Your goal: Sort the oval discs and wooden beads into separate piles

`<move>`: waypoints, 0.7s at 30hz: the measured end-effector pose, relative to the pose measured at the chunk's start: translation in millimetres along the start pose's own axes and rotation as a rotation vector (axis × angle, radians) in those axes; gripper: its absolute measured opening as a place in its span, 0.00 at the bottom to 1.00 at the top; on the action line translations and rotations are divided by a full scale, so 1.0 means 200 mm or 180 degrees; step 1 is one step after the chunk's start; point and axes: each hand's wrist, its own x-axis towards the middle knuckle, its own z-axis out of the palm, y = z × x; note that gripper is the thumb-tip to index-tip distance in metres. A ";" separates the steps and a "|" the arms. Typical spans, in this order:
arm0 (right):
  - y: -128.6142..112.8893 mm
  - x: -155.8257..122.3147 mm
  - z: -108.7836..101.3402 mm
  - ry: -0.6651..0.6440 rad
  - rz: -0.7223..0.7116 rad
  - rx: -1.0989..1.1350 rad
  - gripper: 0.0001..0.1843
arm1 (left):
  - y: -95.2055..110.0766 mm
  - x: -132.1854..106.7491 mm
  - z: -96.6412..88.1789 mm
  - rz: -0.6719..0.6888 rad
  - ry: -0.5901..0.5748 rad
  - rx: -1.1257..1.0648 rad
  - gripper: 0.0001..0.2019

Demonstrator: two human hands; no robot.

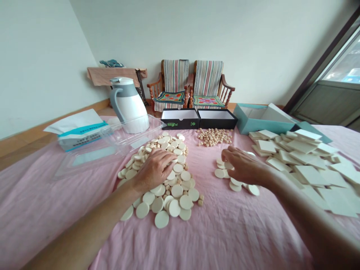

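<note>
Round, pale wooden discs [161,219] lie in a wide heap, with small wooden cubes mixed in among them. My left hand [156,168] rests on this heap, its fingers bent together and pointing down; whatever is under the fingertips is hidden. To the right, a smaller group of discs [235,186] lies on the cloth. Above that group is my right hand [239,165], with fingers curled inward; I cannot make out what they hold.
A pile of small wooden cubes [214,137] lies before two black boxes [180,123]. Square wooden tiles [311,174] are heaped at right near a teal box [247,123]. A clear plastic container [112,144], tissue pack [81,135] and white-grey jug [131,107] stand at left on the pink cloth [210,236].
</note>
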 end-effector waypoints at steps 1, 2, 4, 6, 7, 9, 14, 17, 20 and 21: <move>0.02 0.00 0.00 0.0041 0.0113 -0.0141 0.10 | 0.00 0.00 0.00 -0.0001 -0.0006 -0.0004 0.08; 0.02 0.00 0.00 0.0105 0.0176 -0.0194 0.11 | 0.00 0.00 0.00 -0.0005 -0.0012 -0.0008 0.08; -0.03 -0.01 0.00 0.0131 0.0050 0.0028 0.10 | 0.00 0.00 0.00 -0.0020 -0.0002 -0.0016 0.08; -0.11 -0.03 0.00 -0.0145 -0.0365 0.0573 0.09 | 0.00 0.00 0.00 -0.0027 0.0024 -0.0017 0.08; -0.16 -0.05 0.01 -0.0354 -0.0582 0.0842 0.09 | 0.01 0.00 0.00 -0.0026 0.0032 -0.0014 0.08; -0.26 -0.07 0.03 -0.0674 -0.0844 0.1162 0.10 | 0.01 0.00 0.00 -0.0020 0.0037 -0.0007 0.08; -0.38 -0.10 0.08 -0.0648 -0.0693 0.1073 0.07 | 0.00 0.00 0.00 -0.0028 0.0011 0.0007 0.08; -0.38 -0.09 0.10 -0.0708 -0.0692 0.1068 0.07 | 0.00 0.00 0.00 -0.0023 0.0012 0.0020 0.08; -0.32 -0.03 0.09 -0.0585 -0.0609 0.0884 0.11 | 0.01 0.01 -0.01 -0.0004 0.0034 0.0024 0.08; -0.28 0.00 0.09 -0.0474 -0.0536 0.0787 0.12 | 0.01 0.01 -0.01 0.0001 0.0036 0.0025 0.07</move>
